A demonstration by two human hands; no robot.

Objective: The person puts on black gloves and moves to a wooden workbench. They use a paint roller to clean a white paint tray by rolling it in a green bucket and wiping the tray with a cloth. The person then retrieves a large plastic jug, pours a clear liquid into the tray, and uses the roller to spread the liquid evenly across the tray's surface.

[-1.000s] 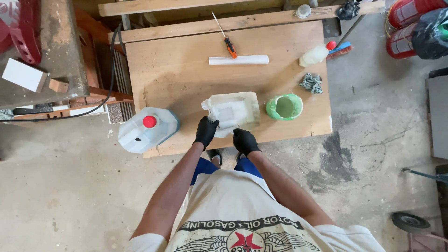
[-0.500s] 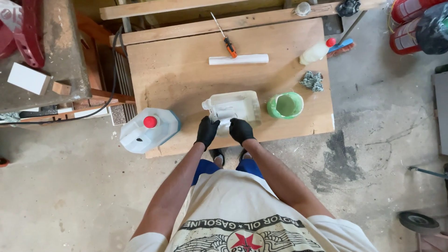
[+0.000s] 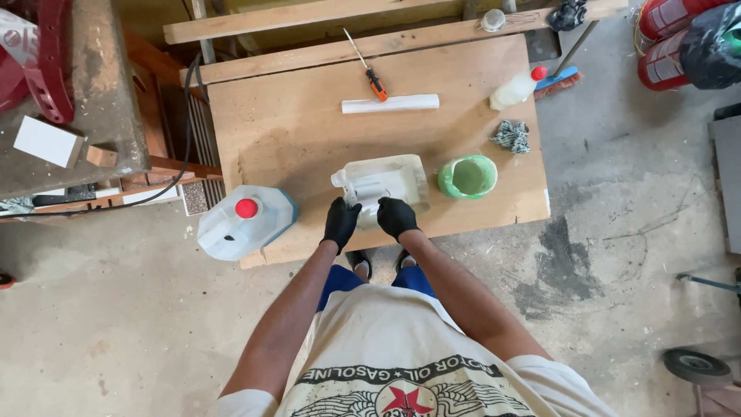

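Note:
Both my hands wear black gloves. My left hand and my right hand rest on the near edge of a translucent white plastic jug lying on its side on a wooden table. Whether the fingers grip the jug or only touch it is unclear. A green plastic cup-like piece sits just right of the jug. A larger pale blue-white canister with a red cap stands at the table's near left corner.
Farther back on the table lie a white tube, an orange-handled screwdriver, a white squeeze bottle with a red cap and a crumpled rag. A workbench stands left; red cylinders lie at the right.
My right hand has moved up from the table's front edge onto the jug, beside my left hand. The jug stays in place.

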